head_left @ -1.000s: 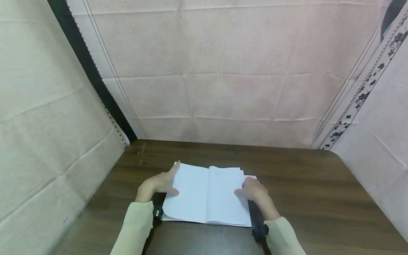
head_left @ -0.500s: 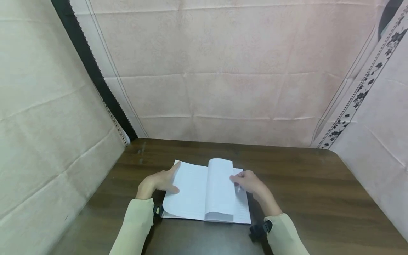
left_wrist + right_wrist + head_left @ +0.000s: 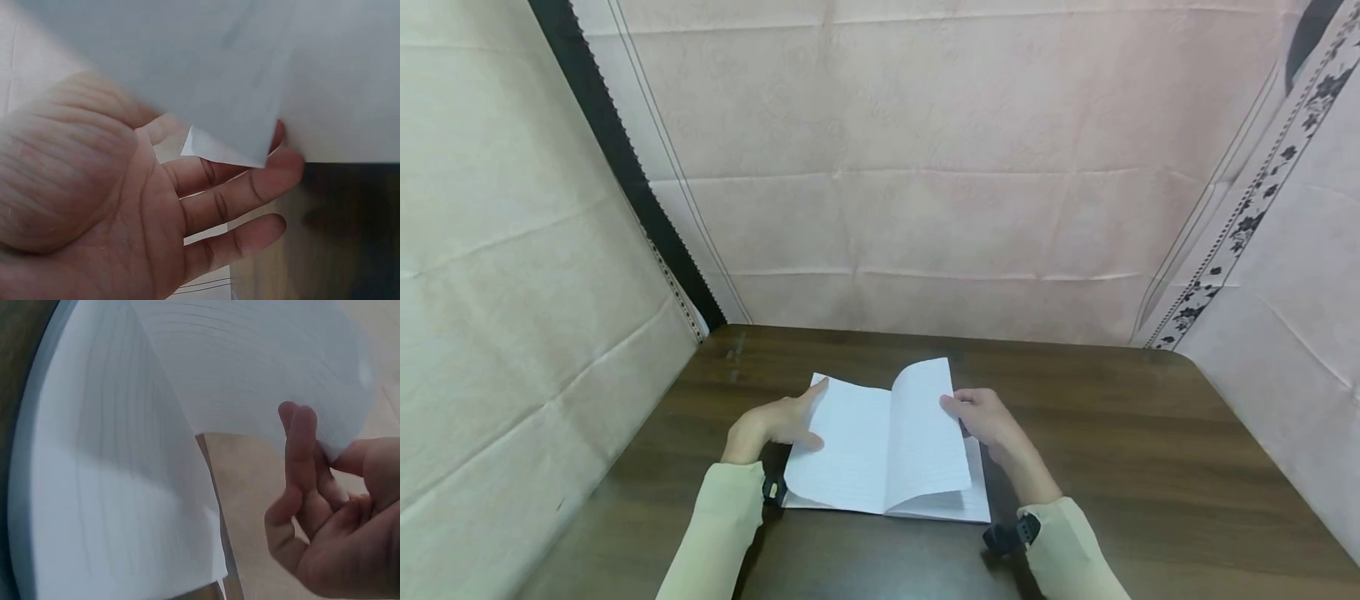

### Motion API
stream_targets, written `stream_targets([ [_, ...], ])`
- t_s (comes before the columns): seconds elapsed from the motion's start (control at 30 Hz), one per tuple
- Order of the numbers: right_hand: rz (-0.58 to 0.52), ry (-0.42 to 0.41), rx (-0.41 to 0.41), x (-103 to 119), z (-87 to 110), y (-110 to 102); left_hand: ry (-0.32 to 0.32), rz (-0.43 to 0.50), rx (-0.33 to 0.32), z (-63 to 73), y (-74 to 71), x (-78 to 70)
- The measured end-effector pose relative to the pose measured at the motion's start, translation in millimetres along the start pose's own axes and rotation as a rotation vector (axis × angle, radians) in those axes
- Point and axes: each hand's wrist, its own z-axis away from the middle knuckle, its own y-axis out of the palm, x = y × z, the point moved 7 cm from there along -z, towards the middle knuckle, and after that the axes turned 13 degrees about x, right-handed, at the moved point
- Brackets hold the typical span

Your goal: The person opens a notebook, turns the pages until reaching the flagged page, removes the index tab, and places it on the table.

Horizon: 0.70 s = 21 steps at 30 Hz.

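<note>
Pale cloth (image 3: 970, 175) filled the top of the head view, and the brown table (image 3: 1112, 450) spread across the bottom. The notebook (image 3: 850, 450) lay open on it at the lower centre. Its right-hand page (image 3: 925, 433) stood raised in a curve, lined sheets lying flat beneath.

Creasing looked the likeliest trouble: the page was held near its upper right corner alone, so a hard pull could have bent or torn it. A loosened pinch might have let it spring back, and a sideways tug could have dragged the notebook askew.

The right hand (image 3: 988, 417) pinched the page between thumb and index finger — closed on its edge, other fingers loosely bent. The left hand (image 3: 775, 425), at the notebook's left edge, had its fingers apart and fairly straight, touching paper — how hard it pressed, I couldn't tell.
</note>
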Motion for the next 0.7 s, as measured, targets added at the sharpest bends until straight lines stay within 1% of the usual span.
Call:
stream_targets([
  [0.13, -0.033, -0.044, 0.021, 5.3, -2.4, 10.1, 0.029, -0.026, 0.028, 0.1, 2.5, -1.7],
  [0.27, -0.076, -0.075, 0.035, 11.6, -3.6, 19.9, 0.033, -0.046, 0.046, 0.8, 3.2, -3.6],
  [0.4, -0.115, -0.108, 0.046, 12.9, -5.2, 31.0, -0.01, -0.058, 0.038, 4.4, 1.9, -4.3],
  [0.53, -0.135, -0.117, 0.068, 11.8, -7.9, 43.2, -0.057, -0.058, 0.025, 6.7, 0.9, -3.7],
  [0.63, -0.141, -0.108, 0.082, 10.2, -11.3, 52.4, -0.065, -0.053, 0.023, 6.6, 0.9, -3.2],
  [0.7, -0.137, -0.097, 0.083, 8.3, -13.5, 58.4, -0.048, -0.057, 0.011, 5.9, 0.0, -3.9],
])
